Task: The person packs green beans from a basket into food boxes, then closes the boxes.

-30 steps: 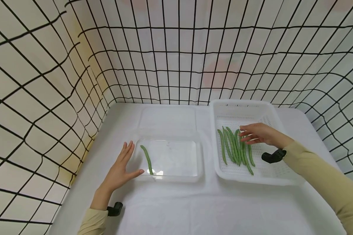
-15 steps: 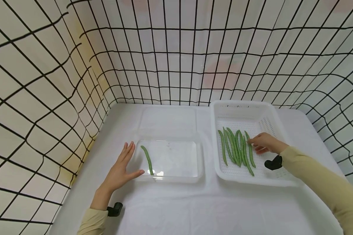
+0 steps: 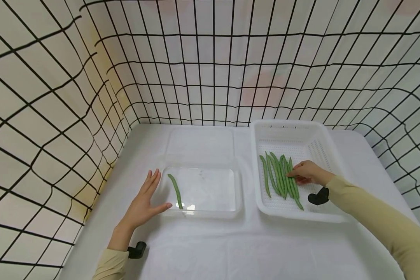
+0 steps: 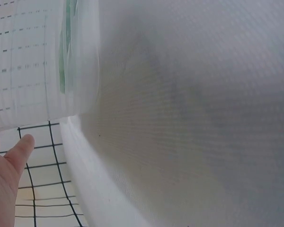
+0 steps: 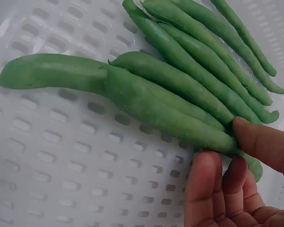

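Observation:
Several green beans [image 3: 274, 175] lie side by side in a white perforated basket [image 3: 336, 212] on the right. Over their right edge, my right hand [image 3: 307, 171] pinches the outermost green bean [image 5: 170, 118]; in the right wrist view the thumb [image 5: 260, 142] lies on one end with the fingers below. This bean rests against its neighbours and partly overlaps another. My left hand [image 3: 141, 204] is spread at the left side of a clear rectangular container [image 3: 236, 190], fingers straight and thumb near its front corner. One green bean [image 3: 175, 190] lies inside the container at its left.
A clear flat lid [image 3: 199, 142] lies behind the container. White cloth [image 3: 227, 249] covers the table. Black wire mesh [image 3: 213, 62] rises at the back and both sides.
My right hand has come down to the right edge of the bean row, then moved left with the outermost bean, bringing it against the others. My left hand has stayed still.

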A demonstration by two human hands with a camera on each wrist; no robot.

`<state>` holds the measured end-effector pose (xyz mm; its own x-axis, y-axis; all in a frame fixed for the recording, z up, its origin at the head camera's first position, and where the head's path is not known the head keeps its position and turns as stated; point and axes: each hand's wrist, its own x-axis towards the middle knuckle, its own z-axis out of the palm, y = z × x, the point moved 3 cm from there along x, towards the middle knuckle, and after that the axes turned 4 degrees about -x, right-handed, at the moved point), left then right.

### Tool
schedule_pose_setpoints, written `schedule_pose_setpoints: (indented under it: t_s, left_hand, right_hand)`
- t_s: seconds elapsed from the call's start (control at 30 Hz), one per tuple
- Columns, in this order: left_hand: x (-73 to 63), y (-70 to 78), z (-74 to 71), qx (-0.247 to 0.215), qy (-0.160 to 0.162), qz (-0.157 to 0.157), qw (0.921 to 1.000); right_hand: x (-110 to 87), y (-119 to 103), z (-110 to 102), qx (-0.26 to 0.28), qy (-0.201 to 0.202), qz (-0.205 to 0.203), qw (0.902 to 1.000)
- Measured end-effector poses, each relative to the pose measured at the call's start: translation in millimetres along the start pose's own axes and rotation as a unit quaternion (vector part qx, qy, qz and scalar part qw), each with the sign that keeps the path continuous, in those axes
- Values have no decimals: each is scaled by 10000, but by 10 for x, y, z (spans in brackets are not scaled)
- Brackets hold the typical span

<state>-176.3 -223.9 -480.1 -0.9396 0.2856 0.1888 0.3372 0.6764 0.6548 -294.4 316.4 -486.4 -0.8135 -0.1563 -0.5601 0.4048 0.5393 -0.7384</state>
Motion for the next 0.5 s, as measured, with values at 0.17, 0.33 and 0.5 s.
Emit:
schedule_pose_setpoints:
  t_s: [0.17,0.33,0.5]
  left_hand:
    - [-2,4,2,-2,9,11,10000]
    - [-8,3,6,-21,3,-7,10000]
    - [-3,-7,2,5,20,10,10000]
  right_hand:
    - [-14,12,-49,422,-210,-79,9989]
    - [-83,-106,-103,391,42,-173,9991]
    - [-164,-302,-90,481,13,-371,9982]
